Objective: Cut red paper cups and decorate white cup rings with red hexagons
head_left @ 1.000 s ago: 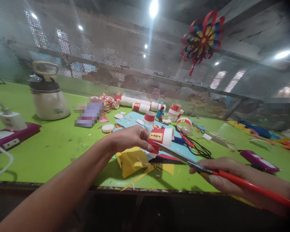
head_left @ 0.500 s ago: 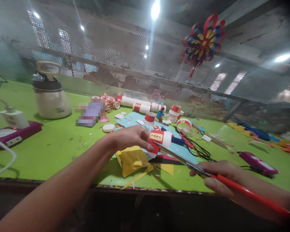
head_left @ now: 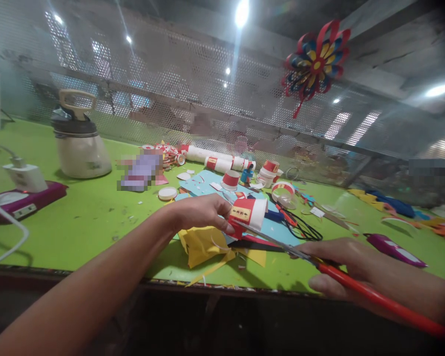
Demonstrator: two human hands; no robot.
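My left hand [head_left: 211, 213] grips a red and white paper cup [head_left: 257, 213] by its left end, the cup lying on its side in the air. A yellow label with dark characters shows on its red band. In my right hand [head_left: 341, 267] is a pair of scissors [head_left: 359, 287] with long red handles. Their metal blades reach left and touch the cup's lower side near my left thumb. Whether the blades are parted I cannot tell. Crumpled yellow paper [head_left: 202, 244] and light blue sheets [head_left: 282, 230] lie just below and behind the cup.
Another red and white cup [head_left: 230, 180], a small blue bottle [head_left: 247, 174] and a black cord [head_left: 306, 225] lie behind my hands. Purple power strips [head_left: 33, 200] sit at both sides. A large beige-handled jug [head_left: 81, 148] stands back left. The green table's front edge is close.
The cup has turned a little in my left hand, so its label now sits lower and more tilted. The scissor blades lie lower along the cup, near my thumb.
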